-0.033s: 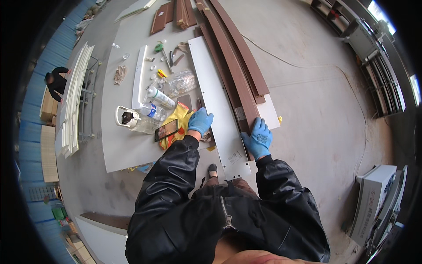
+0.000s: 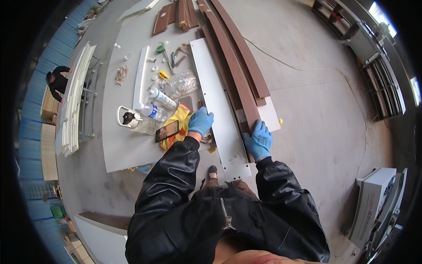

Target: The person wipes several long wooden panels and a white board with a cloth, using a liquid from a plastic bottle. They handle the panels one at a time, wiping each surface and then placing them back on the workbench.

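Observation:
My left hand [image 2: 201,122], in a blue work glove, is closed with fingers curled by the left edge of a long white board [image 2: 217,105]. What it holds, if anything, is hidden. My right hand [image 2: 258,140], gloved the same way, grips the near end of a long brown board [image 2: 239,83], its thumb on the left and fingers on the right. That brown board lies lengthwise beside the white one, which has small dark holes along it. A second brown board [image 2: 244,48] runs along its right side. Left of my left hand, a phone [image 2: 167,131] rests on a yellow-and-red cloth [image 2: 180,118].
On the table [image 2: 121,152] stand a clear jug-like bottle [image 2: 143,124], a water bottle [image 2: 154,112] and a sealant cartridge [image 2: 162,98]. A yellow cutter [image 2: 163,75] lies beyond. Far left, a person [image 2: 57,81] stands by a rack of white strips [image 2: 79,105]. A cable [image 2: 290,64] crosses the floor.

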`<state>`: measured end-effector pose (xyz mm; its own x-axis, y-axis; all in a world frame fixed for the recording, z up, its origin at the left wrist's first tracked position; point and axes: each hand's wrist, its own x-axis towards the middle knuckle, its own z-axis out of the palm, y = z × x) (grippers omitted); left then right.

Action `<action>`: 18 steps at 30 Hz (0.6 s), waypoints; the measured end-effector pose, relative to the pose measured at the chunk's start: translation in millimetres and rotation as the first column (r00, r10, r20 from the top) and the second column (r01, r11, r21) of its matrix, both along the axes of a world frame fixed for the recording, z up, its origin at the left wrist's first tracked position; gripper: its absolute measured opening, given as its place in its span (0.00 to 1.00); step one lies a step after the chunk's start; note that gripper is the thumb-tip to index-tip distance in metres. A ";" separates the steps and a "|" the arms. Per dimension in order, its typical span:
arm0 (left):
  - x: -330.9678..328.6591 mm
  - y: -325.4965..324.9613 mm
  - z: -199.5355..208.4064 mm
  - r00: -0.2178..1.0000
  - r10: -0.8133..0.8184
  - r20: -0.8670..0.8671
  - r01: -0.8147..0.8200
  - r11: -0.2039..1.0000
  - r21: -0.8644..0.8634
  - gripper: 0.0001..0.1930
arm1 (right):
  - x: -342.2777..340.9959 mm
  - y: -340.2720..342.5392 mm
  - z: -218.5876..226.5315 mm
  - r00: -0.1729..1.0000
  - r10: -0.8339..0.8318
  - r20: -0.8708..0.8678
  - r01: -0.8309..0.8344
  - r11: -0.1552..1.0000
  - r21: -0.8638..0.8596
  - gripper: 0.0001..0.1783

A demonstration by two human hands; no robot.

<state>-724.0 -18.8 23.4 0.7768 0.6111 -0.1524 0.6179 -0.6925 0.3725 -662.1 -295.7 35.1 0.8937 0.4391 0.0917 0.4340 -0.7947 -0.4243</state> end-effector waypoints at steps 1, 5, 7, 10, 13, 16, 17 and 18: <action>1.9 -1.8 9.9 0.998 0.012 0.057 -0.011 1.000 -0.015 0.21 | 1.8 1.6 -4.3 0.999 -0.017 -0.036 0.016 1.000 -0.006 0.43; 6.1 -21.5 21.0 0.923 0.039 0.384 0.026 0.986 -0.164 0.18 | 9.1 0.1 -4.5 1.000 -0.001 -0.020 0.000 0.999 -0.034 0.43; 11.6 -35.1 13.4 0.847 0.137 0.514 0.072 0.928 -0.367 0.19 | 11.0 -1.3 7.9 1.000 0.005 -0.017 -0.004 0.999 0.046 0.44; 36.6 -54.2 3.4 0.792 0.292 0.536 0.101 0.804 -0.587 0.24 | 8.9 -2.0 33.7 1.000 0.002 -0.005 -0.001 0.979 0.205 0.44; 70.1 -60.1 12.4 0.841 0.523 0.138 0.082 0.128 -0.988 0.27 | -2.5 -4.7 54.5 0.998 0.004 -0.057 0.008 0.975 0.222 0.46; 84.5 -81.7 28.5 0.843 0.501 0.197 0.177 0.087 -0.980 0.20 | -23.2 -14.0 60.1 0.995 0.033 -0.091 -0.011 0.972 0.235 0.41; 85.8 -87.6 35.5 0.837 0.481 0.263 0.197 0.183 -0.963 0.19 | -29.4 -17.5 58.8 0.995 0.042 -0.096 -0.017 0.969 0.248 0.40; 79.4 -92.5 41.5 0.835 0.521 0.178 0.160 0.080 -0.984 0.17 | -34.3 -22.2 56.8 0.998 0.030 -0.060 -0.014 0.968 0.252 0.40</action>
